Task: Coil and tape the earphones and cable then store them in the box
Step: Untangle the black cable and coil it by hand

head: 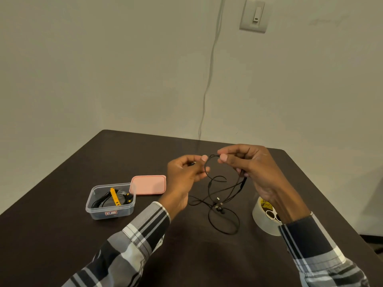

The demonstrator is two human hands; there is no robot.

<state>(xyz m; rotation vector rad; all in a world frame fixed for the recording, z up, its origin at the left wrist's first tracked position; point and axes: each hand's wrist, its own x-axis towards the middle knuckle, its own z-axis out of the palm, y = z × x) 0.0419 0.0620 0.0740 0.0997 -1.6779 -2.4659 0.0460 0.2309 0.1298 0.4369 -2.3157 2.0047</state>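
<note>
Black earphones (219,200) with a thin cord lie partly on the dark table (62,183), their buds near the middle. My left hand (184,177) pinches one stretch of the cord. My right hand (252,168) pinches the cord's top and holds a loop that hangs between both hands. A clear plastic box (110,201) stands at the left with a black cable bound by a yellow strip inside. A roll of clear tape (266,219) sits at the right, partly hidden by my right wrist.
The box's pink lid (149,184) lies flat just behind the box. A pale wire (209,79) runs down the wall to the table's far edge. A wall switch (255,15) is high at the right.
</note>
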